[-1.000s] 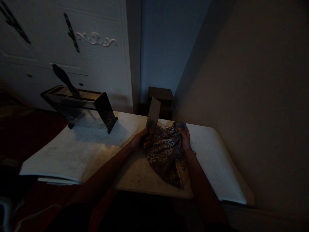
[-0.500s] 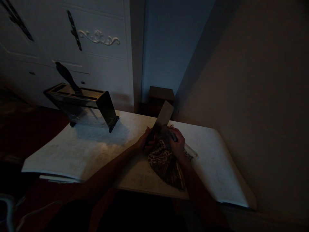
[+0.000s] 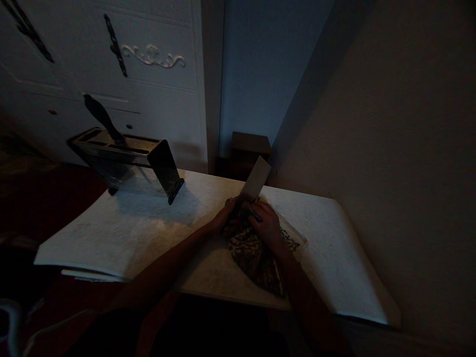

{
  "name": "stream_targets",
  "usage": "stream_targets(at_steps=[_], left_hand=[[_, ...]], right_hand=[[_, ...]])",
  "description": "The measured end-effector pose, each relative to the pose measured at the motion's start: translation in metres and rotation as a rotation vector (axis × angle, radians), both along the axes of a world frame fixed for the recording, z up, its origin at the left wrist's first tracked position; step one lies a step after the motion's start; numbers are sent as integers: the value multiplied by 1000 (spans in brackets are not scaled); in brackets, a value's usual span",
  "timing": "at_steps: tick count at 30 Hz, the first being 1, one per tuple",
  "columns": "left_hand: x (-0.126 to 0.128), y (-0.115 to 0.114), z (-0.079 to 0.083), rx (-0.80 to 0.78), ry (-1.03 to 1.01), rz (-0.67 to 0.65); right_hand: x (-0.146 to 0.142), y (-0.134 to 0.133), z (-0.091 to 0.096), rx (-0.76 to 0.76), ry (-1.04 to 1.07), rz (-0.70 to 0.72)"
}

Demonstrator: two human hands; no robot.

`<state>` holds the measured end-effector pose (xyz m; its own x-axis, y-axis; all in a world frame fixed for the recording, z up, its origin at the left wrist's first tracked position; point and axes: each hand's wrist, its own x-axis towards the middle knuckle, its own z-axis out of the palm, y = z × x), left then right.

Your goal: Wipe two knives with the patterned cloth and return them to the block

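Observation:
A cleaver [image 3: 256, 177] points up and away, its broad blade rising past the table's far edge. My left hand [image 3: 223, 218] is closed around its dark handle. My right hand [image 3: 268, 225] grips a patterned brown-and-cream cloth [image 3: 247, 250], bunched near where the blade meets the handle. The cloth's lower part hangs down toward the table's front edge. Dim light hides the fingertips and the exact contact between cloth and blade.
On the pale tabletop [image 3: 89, 238], a knife holder [image 3: 158, 156] with one black-handled knife [image 3: 98, 114] stands to the left. A white cabinet [image 3: 159, 99] is behind it. A brown box-like thing [image 3: 251, 144] sits beyond the far edge, and a wall [image 3: 401, 148] rises on the right.
My right hand has moved slightly left with the cloth, closer to my left hand, and the cloth is bunched tighter by the handle. The cleaver has shifted a little right.

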<state>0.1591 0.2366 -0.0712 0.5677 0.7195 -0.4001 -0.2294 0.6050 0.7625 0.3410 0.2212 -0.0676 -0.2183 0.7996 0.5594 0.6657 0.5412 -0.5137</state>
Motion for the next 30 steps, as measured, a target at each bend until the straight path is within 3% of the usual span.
stream_targets(at_steps=[3,8,12,15,21,23,26,30], left_hand=[[-2,0,1,59,-42,-1],[-5,2,2,41,-71,-56],[-9,4,4,48,-66,-132],[-10,3,8,85,-15,-186],[-14,2,10,124,20,-279],[-17,4,9,119,5,-311],[-21,7,8,121,18,-348],[-23,8,12,113,53,-394]], right_hand=[[3,1,2,-8,66,-94],[7,-1,10,-6,346,-297],[7,-3,11,81,488,-413],[3,-6,10,174,399,-306],[-5,-12,0,188,76,124],[-6,-11,-3,194,32,202],[-5,-7,-6,187,8,208],[-1,-3,-5,215,-20,105]])
